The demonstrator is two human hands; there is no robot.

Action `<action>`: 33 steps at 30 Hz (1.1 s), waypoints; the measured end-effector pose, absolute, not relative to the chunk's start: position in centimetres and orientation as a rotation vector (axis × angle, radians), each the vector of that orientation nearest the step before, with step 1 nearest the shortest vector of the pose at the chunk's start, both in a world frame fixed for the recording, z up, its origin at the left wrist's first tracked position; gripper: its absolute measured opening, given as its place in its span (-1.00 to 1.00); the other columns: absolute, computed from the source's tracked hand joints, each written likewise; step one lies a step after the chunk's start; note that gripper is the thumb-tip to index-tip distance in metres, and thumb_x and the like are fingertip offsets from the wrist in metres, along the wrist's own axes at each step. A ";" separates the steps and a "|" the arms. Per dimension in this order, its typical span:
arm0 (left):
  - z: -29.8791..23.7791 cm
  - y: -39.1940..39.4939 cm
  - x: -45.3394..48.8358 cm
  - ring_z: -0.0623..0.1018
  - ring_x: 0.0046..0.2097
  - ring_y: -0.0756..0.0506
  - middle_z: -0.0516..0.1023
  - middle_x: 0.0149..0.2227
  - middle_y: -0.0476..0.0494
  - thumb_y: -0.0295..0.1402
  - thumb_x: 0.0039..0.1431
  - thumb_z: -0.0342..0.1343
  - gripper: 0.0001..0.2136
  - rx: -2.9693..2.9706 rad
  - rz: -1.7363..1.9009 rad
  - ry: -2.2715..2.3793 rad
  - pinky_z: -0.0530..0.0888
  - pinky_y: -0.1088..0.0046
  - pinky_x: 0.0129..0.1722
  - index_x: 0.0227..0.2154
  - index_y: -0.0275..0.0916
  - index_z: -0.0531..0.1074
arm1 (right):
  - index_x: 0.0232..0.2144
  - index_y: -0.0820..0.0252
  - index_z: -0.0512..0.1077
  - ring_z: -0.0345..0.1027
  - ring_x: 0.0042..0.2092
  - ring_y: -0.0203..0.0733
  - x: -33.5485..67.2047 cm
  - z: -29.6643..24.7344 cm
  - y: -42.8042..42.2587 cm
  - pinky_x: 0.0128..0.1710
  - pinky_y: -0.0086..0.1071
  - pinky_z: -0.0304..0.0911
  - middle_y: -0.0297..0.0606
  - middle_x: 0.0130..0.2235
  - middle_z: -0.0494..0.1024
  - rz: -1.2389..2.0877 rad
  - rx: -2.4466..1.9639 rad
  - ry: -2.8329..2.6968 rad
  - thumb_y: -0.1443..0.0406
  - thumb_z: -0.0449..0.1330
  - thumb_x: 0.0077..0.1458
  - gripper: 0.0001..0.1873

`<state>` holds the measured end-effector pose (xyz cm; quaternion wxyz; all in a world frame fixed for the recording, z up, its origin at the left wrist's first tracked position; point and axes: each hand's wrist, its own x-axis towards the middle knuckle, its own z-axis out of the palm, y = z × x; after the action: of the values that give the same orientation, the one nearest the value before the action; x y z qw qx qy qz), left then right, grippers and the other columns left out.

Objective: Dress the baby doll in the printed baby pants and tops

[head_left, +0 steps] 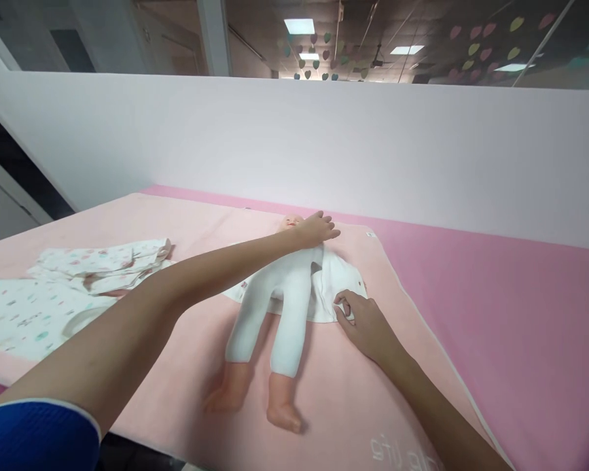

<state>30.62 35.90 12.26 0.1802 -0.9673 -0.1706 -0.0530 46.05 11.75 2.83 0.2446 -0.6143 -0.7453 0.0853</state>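
A baby doll (294, 327) lies on its back with its head at the far end and its bare feet toward me. White cloth covers its torso and legs. Beneath and beside it spreads a small white baby shirt (341, 271). My left arm reaches across the doll, partly hiding its head and chest. Just right of the doll's head, my left hand (319, 227) has its fingers stretched apart, with nothing visible in them. My right hand (366, 320) is closed at the shirt's near right edge, thumb and fingers pinching the fabric.
A pale pink blanket (177, 386) lies under the doll on a darker pink padded surface (495, 314). Folded printed baby clothes (108, 261) and a spread printed cloth (24, 317) lie at left. A white wall panel (324, 137) with glass above borders the far side.
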 end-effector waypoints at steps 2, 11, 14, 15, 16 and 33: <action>11.8 32.7 28.2 0.47 0.16 -0.32 0.57 0.13 -0.36 -0.57 0.32 -0.01 -0.61 -2.772 -0.325 -0.639 0.31 0.12 0.13 0.12 -0.19 0.49 | -0.09 0.10 0.43 0.41 -0.29 -0.12 46.1 2.5 11.9 -0.09 -0.15 0.24 -0.32 -0.27 0.50 0.187 -1.647 -2.049 0.26 0.06 0.40 -0.84; 6.4 21.0 11.0 0.49 0.13 -0.24 0.55 0.12 -0.21 -0.26 0.50 -0.07 -0.74 -2.787 -1.013 -1.254 0.39 0.13 0.21 0.10 -0.13 0.42 | -0.03 0.09 0.46 0.40 -0.02 0.00 44.0 3.5 10.9 0.03 -0.14 0.26 -0.17 -0.06 0.55 0.088 -1.327 -2.263 0.21 0.16 0.41 -0.84; 4.6 20.2 8.0 0.51 0.08 -0.24 0.58 0.04 -0.18 -0.24 0.47 -0.02 -0.77 -2.816 -0.923 -1.350 0.43 0.14 0.13 0.06 -0.14 0.42 | -0.12 0.10 0.47 0.39 -0.07 -0.02 43.3 3.7 10.9 -0.01 -0.15 0.26 -0.19 -0.13 0.57 0.096 -1.312 -2.305 0.20 0.13 0.44 -0.84; 4.1 20.0 7.5 0.52 0.06 -0.24 0.59 0.03 -0.18 -0.27 0.44 0.00 -0.78 -2.859 -0.815 -1.315 0.43 0.14 0.10 0.03 -0.15 0.43 | -0.14 0.11 0.47 0.38 -0.10 -0.03 43.2 3.7 10.9 -0.03 -0.16 0.26 -0.21 -0.17 0.56 0.100 -1.320 -2.301 0.19 0.12 0.45 -0.83; 3.7 19.8 7.1 0.52 0.04 -0.24 0.59 0.02 -0.19 -0.30 0.41 0.03 -0.80 -2.892 -0.702 -1.264 0.43 0.14 0.08 0.01 -0.16 0.44 | -0.15 0.11 0.47 0.38 -0.13 -0.05 43.2 3.6 11.0 -0.06 -0.18 0.26 -0.22 -0.20 0.55 0.111 -1.330 -2.291 0.18 0.11 0.46 -0.81; 4.5 23.2 10.8 0.40 0.15 -0.40 0.44 0.27 -0.48 -0.36 0.41 -0.05 -0.67 -2.734 -0.500 -1.261 0.32 0.02 0.15 0.13 -0.34 0.45 | 0.16 0.31 0.51 0.26 0.21 0.14 39.2 4.3 16.2 0.13 -0.12 0.15 0.05 0.28 0.49 -0.376 -1.725 -2.302 0.36 0.05 0.36 -0.59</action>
<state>10.78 23.22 4.51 0.0448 -0.8948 -0.4129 -0.1637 39.24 16.25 4.27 0.1200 -0.5905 -0.7877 -0.1285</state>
